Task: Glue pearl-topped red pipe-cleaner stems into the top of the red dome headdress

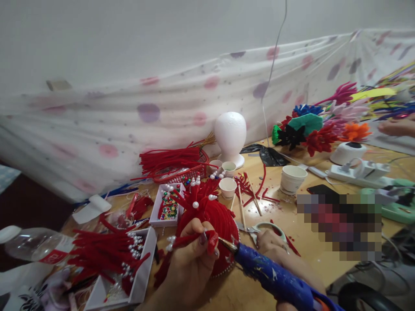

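Observation:
Between its thumb and fingertips, my left hand (191, 263) pinches a red pipe-cleaner stem (186, 239) tipped with white pearl beads. A glossy red patch shows at the stem's end by my fingertips. My right hand (282, 255) grips a blue hot glue gun (272, 272), smeared with dried glue. Its metal nozzle points left, at or very near the stem's end; I cannot tell if they touch. Behind and below my left hand lies a round, red, fuzzy piece (223, 220) edged with pearls, with beaded stems rising from its top. Scissors (259, 229) lie just beyond my right hand.
A white tray (142, 280) of beaded red stems is at left, near a plastic bottle (35, 244). Beyond are a bead box (167, 220), red basket (181, 175), foam head (231, 136) and paper cups (293, 179). Pipe-cleaner flowers (319, 140) and another person's hand (398, 128) are at right.

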`<state>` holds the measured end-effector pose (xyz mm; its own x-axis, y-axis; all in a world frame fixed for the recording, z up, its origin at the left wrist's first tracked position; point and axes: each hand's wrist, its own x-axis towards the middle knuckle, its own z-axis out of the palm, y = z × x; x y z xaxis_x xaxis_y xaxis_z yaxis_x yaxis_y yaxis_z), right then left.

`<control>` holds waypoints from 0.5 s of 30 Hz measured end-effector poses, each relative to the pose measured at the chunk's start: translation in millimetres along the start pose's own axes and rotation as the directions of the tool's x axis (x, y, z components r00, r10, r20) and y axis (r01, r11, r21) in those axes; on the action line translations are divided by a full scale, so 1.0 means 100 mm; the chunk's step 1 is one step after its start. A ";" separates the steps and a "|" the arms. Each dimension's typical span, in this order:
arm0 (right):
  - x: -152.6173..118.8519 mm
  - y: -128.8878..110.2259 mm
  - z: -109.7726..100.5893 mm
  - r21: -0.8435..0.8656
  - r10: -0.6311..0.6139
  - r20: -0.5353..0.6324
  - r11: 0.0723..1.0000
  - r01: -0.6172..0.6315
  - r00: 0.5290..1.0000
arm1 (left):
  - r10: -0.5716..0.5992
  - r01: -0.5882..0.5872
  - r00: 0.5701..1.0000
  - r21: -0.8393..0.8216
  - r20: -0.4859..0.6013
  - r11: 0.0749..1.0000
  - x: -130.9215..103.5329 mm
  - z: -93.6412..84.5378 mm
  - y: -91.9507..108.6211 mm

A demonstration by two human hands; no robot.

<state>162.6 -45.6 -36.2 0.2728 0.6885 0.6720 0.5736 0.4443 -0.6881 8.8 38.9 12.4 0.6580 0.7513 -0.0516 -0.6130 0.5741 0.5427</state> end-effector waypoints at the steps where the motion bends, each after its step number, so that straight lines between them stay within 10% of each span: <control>1: 0.01 0.01 -0.01 0.040 -0.012 0.002 0.999 0.012 1.000 | 0.013 -0.013 1.000 0.007 -0.001 1.000 0.00 0.00 0.00; 9: 0.18 0.12 -0.21 0.312 -0.255 0.229 0.933 0.178 0.939 | 0.091 -0.087 0.995 0.087 -0.050 0.992 0.03 0.05 0.00; 15: 0.03 0.21 -0.35 0.303 -0.151 0.088 0.946 0.118 0.985 | 0.133 -0.127 0.991 0.148 -0.033 0.981 0.01 0.11 0.11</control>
<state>202.6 -54.3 -39.7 0.1134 0.6613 0.7415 0.3406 0.6752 -0.6543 7.5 42.0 27.6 0.5560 0.8311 -0.0063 -0.6200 0.4198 0.6629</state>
